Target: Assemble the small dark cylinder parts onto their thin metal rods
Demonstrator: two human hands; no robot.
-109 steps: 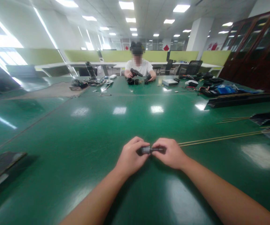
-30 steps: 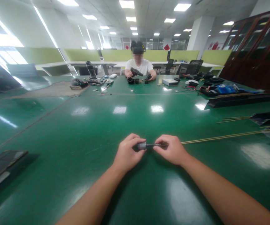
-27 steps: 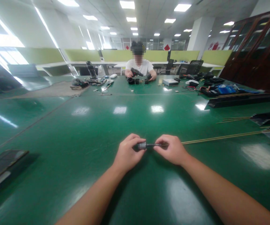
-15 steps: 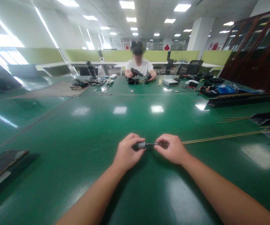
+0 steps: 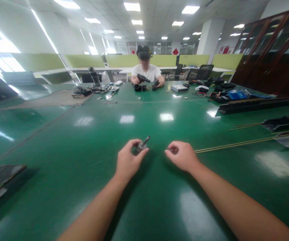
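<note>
My left hand (image 5: 130, 157) grips a short grey metal cylinder (image 5: 141, 146) between thumb and fingers. A thin dark shaft sticks out of its end, tilted up and to the right. My right hand (image 5: 183, 155) is apart from it, a short way to the right, with thumb and forefinger brought together. Something small and dark seems to be at these fingertips, too small to name. Thin brass-coloured rods (image 5: 232, 144) stretch away to the right behind my right hand; whether they touch it cannot be told.
The green table (image 5: 109, 124) is glossy. Dark metal channels (image 5: 255, 106) lie at the right, and a dark flat panel (image 5: 2, 180) at the left. Across the table a person (image 5: 146, 72) holds a power drill (image 5: 143, 78). Tools and a blue bundle (image 5: 237, 94) lie at the far right.
My hands have moved apart. The shaft, earlier level and reaching my right fingers, has come away from them and now points up to the right. The view has shifted slightly.
</note>
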